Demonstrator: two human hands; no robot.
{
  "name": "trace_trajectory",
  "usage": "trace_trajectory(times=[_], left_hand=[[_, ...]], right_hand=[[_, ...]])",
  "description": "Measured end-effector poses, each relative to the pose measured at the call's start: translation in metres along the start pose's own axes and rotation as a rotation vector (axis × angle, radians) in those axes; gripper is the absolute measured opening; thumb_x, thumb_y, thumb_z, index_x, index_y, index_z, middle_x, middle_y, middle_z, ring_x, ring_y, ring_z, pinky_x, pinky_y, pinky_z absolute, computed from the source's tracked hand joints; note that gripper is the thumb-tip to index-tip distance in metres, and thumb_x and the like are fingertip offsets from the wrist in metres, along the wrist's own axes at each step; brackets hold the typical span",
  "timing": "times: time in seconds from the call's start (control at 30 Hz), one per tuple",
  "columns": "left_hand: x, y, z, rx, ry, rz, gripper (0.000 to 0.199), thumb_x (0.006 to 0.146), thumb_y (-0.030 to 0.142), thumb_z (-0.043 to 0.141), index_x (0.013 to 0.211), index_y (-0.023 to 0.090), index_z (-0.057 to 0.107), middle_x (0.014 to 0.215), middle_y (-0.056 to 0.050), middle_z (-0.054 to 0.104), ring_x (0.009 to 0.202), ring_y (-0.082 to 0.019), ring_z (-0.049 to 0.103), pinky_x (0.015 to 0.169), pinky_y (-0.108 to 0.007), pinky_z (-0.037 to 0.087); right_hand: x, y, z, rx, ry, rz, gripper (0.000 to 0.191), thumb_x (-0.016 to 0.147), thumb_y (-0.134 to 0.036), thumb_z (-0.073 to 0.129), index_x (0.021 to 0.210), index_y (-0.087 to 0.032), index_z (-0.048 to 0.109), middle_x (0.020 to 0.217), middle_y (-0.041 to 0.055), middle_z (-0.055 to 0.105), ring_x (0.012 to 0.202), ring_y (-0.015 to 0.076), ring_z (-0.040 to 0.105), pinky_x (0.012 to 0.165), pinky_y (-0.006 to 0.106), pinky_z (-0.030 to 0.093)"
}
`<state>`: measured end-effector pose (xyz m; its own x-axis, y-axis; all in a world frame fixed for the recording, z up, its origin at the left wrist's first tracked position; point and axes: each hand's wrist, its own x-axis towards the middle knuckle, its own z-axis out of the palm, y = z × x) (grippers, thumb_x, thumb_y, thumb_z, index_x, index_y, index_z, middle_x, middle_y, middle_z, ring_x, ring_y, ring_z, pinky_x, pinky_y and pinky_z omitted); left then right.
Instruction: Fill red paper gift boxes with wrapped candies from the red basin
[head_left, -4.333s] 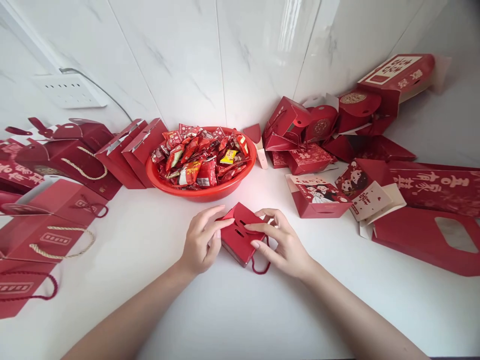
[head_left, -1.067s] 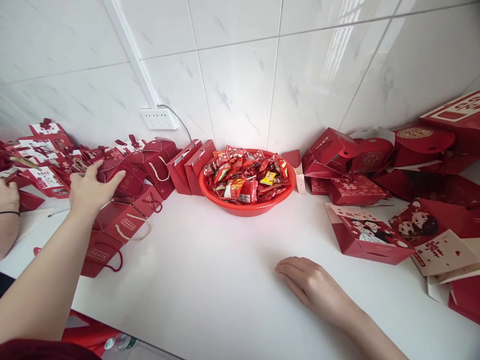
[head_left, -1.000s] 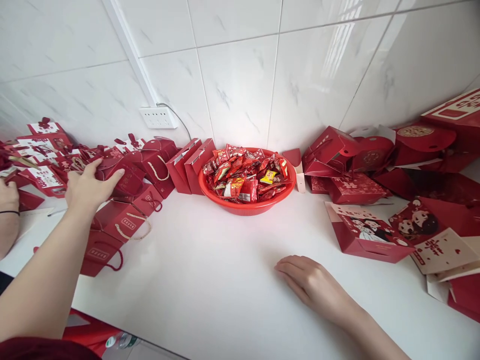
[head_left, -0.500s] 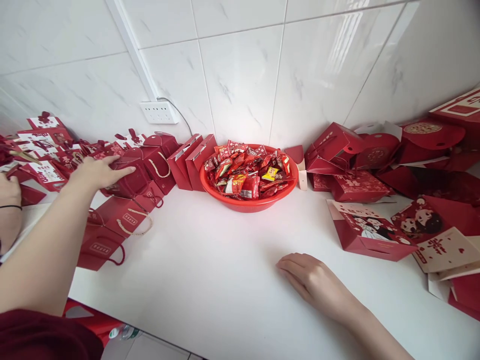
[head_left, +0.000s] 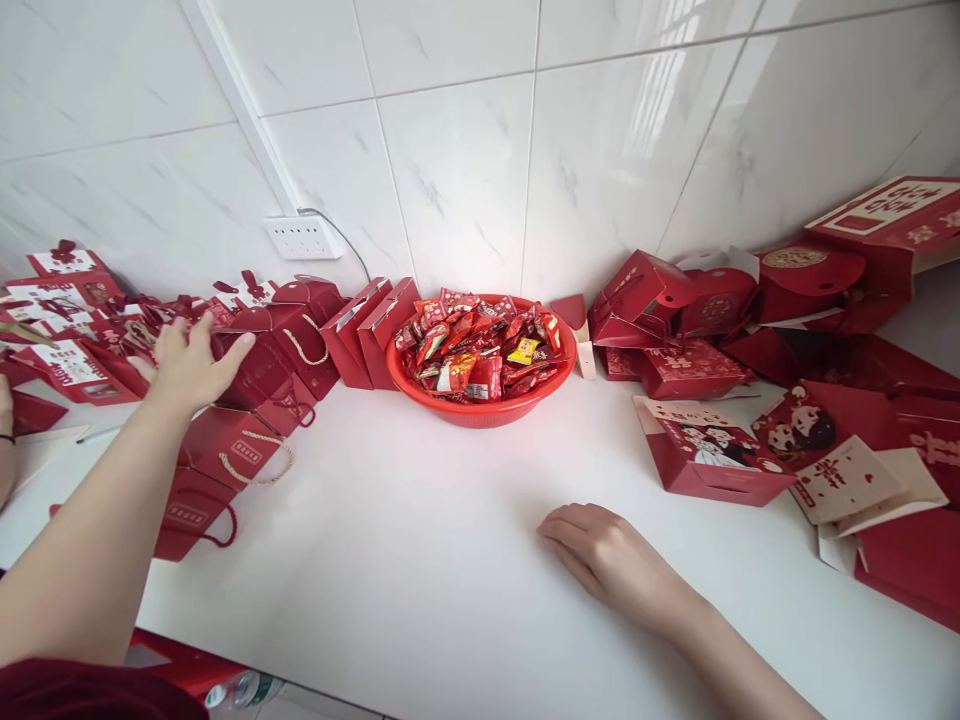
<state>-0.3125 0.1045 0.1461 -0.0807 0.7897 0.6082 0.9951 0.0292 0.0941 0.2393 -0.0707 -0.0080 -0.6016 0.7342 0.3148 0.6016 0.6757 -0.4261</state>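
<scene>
My left hand (head_left: 189,362) is open, its fingers spread over a row of red gift boxes (head_left: 259,350) on the left of the table. Whether its fingertips touch a box I cannot tell. Just below it stand red boxes with rope handles (head_left: 225,445). My right hand (head_left: 600,555) rests on the white tabletop, palm down, fingers together and loosely curled, with nothing visible in it. Beyond it, near the wall, a red plastic basin (head_left: 484,412) is heaped with wrapped candies (head_left: 480,350).
Another person's hand (head_left: 6,415) shows at the left edge, near more decorated boxes (head_left: 75,365). To the right lie piled red boxes (head_left: 697,310) and a box with a cartoon couple (head_left: 716,460). Two upright red boxes (head_left: 375,335) flank the basin. A power strip (head_left: 304,238) is on the wall.
The view has turned slightly to the right. My left hand's fingers have spread and lifted, and it has shifted back along the boxes. My right hand stays on the table.
</scene>
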Motion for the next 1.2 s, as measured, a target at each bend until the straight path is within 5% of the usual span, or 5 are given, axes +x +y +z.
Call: trace_trajectory(times=[0.23,0.4,0.5,0.67,1.2], left_hand=[[-0.061,0.161,-0.017,-0.115,0.196,0.278,0.063,0.093,0.052,0.049,0.147,0.020,0.045,0.158,-0.012,0.034,0.147,-0.030,0.031,0.120,-0.052,0.023],[-0.150,0.251,0.039,-0.432,-0.519,0.952,0.040,0.094,0.045,0.049,0.132,0.052,0.057,0.121,0.003,0.070,0.119,-0.025,0.064,0.112,-0.048,0.045],[-0.183,0.285,0.079,-0.509,-0.676,0.906,0.052,0.096,0.048,0.046,0.148,0.044,0.043,0.147,0.000,0.054,0.136,-0.027,0.052,0.115,-0.048,0.044],[-0.187,0.305,0.107,-0.478,-0.779,0.852,0.070,0.095,0.058,0.046,0.157,0.045,0.016,0.165,0.004,0.017,0.153,-0.030,0.019,0.124,-0.059,0.020],[-0.183,0.302,0.105,-0.452,-0.837,0.825,0.067,0.096,0.062,0.040,0.157,0.045,0.015,0.166,0.006,0.014,0.155,-0.025,0.012,0.127,-0.055,0.015]], right_hand=[[0.004,-0.004,0.003,-0.036,-0.024,-0.015,0.025,0.101,-0.017,0.042,0.100,-0.020,0.067,0.089,0.0061,0.070,0.081,0.0188,0.067,0.074,0.032,0.052],[0.007,0.002,0.001,-0.091,0.003,-0.039,0.024,0.101,-0.018,0.043,0.099,-0.020,0.067,0.091,0.0065,0.070,0.084,0.0177,0.067,0.076,0.030,0.051],[0.008,0.015,-0.004,-0.129,0.074,-0.002,0.022,0.101,-0.019,0.045,0.102,-0.019,0.067,0.096,0.0085,0.071,0.089,0.0192,0.067,0.079,0.033,0.051],[0.014,0.040,-0.027,-0.216,0.153,0.171,0.020,0.097,-0.019,0.053,0.112,-0.018,0.067,0.124,0.0144,0.065,0.111,0.0276,0.063,0.092,0.045,0.052],[0.141,0.189,-0.113,0.556,0.844,0.647,0.050,0.084,-0.026,0.060,0.132,-0.012,0.055,0.149,0.0186,0.040,0.126,0.0283,0.053,0.108,0.045,0.045]])
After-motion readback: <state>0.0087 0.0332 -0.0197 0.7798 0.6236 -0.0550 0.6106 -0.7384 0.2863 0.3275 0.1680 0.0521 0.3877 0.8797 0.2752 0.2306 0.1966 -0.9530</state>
